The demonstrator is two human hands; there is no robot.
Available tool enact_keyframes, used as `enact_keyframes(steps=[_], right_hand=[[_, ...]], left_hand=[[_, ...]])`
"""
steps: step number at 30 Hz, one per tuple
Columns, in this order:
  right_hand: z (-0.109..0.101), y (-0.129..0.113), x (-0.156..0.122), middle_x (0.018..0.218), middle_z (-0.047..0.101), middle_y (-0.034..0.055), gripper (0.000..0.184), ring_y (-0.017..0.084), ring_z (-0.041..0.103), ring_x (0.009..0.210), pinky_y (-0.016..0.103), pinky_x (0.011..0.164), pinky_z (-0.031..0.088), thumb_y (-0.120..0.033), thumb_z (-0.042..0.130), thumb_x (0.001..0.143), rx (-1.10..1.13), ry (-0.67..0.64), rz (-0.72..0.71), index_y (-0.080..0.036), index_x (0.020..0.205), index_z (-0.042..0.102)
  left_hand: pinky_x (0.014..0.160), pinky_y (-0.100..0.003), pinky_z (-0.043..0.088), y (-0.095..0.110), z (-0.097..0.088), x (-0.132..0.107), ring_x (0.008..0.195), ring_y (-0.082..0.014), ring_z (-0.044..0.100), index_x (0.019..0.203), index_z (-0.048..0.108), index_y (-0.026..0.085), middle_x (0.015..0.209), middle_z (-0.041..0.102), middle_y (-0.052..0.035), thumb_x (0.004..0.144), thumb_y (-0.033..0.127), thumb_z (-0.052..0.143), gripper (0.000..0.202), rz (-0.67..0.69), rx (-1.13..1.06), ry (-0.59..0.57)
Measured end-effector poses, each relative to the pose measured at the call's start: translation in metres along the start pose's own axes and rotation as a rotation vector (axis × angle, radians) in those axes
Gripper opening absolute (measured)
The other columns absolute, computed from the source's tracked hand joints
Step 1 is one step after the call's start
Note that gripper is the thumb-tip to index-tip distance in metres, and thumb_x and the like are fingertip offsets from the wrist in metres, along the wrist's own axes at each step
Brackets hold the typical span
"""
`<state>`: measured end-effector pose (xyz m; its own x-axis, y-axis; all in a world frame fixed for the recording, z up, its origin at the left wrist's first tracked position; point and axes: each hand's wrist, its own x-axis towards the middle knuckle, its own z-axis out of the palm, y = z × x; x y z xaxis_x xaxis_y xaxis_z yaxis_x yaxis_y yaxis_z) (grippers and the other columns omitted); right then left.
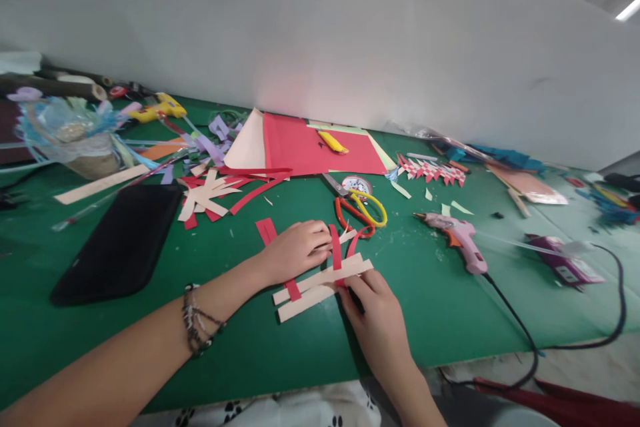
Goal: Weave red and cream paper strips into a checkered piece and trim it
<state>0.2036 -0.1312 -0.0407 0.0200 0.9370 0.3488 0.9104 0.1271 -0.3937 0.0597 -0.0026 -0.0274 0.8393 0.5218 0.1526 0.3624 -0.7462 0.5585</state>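
Cream paper strips lie slantwise on the green table, with red paper strips crossing over and under them in a loose weave. My left hand rests on the far part of the weave, its fingers closed together on the strips there. From the near right side, my right hand pinches the weave at the lower end of a standing red strip; its fingertips are partly hidden. Another red strip curls up between the hands and the scissors, which have red and yellow handles.
A pink glue gun with a black cord lies to the right, near a purple box. On the left are a black phone-like slab and loose strips. Behind, a yellow cutter lies on red paper.
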Motion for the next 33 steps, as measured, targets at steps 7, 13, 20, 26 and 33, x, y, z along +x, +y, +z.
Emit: enact_keyframes(steps=[7, 13, 20, 26, 33], right_hand=[[0.0016, 0.0004, -0.0011, 0.085, 0.060, 0.0049, 0.018, 0.018, 0.052, 0.075, 0.028, 0.063, 0.045, -0.016, 0.043, 0.086, 0.029, -0.011, -0.014, -0.021, 0.087, 0.061], [0.0002, 0.0010, 0.0001, 0.092, 0.063, 0.0054, 0.022, 0.019, 0.053, 0.083, 0.031, 0.070, 0.047, -0.010, 0.044, 0.085, 0.087, -0.050, -0.020, -0.022, 0.088, 0.062], [-0.0006, 0.0008, 0.0012, 0.102, 0.066, 0.0041, 0.026, 0.019, 0.056, 0.087, 0.031, 0.072, 0.050, -0.008, 0.045, 0.084, 0.129, -0.002, -0.073, -0.022, 0.094, 0.065], [-0.0005, 0.0025, 0.0016, 0.101, 0.067, 0.0043, 0.026, 0.019, 0.056, 0.087, 0.032, 0.071, 0.051, -0.010, 0.044, 0.085, 0.129, 0.005, -0.091, -0.021, 0.092, 0.066], [-0.0015, 0.0023, 0.0003, 0.105, 0.065, 0.0021, 0.028, 0.019, 0.053, 0.088, 0.032, 0.074, 0.048, -0.007, 0.043, 0.085, 0.141, -0.063, -0.065, -0.022, 0.095, 0.064]], left_hand=[[0.064, -0.027, 0.036, 0.0017, -0.0042, 0.0003, 0.071, -0.0161, 0.047, 0.073, 0.050, 0.017, 0.072, 0.052, -0.0024, 0.089, 0.022, 0.034, 0.024, 0.011, -0.028, 0.010], [0.064, -0.026, 0.035, 0.0020, -0.0060, 0.0006, 0.067, -0.0151, 0.045, 0.067, 0.046, 0.017, 0.067, 0.048, -0.0008, 0.089, 0.021, 0.034, 0.025, 0.060, -0.024, -0.012], [0.076, -0.027, 0.040, -0.0012, -0.0051, -0.0036, 0.085, -0.0157, 0.054, 0.090, 0.061, 0.017, 0.109, 0.052, -0.0069, 0.091, 0.024, 0.038, 0.024, 0.074, -0.101, -0.021], [0.084, -0.034, 0.040, -0.0028, -0.0030, -0.0036, 0.101, -0.0211, 0.052, 0.104, 0.061, 0.021, 0.125, 0.047, -0.0077, 0.092, 0.024, 0.038, 0.027, 0.136, -0.001, -0.053], [0.086, -0.034, 0.042, 0.0015, -0.0011, -0.0009, 0.099, -0.0202, 0.049, 0.097, 0.061, 0.016, 0.112, 0.054, -0.0083, 0.092, 0.019, 0.035, 0.027, 0.110, 0.113, -0.046]])
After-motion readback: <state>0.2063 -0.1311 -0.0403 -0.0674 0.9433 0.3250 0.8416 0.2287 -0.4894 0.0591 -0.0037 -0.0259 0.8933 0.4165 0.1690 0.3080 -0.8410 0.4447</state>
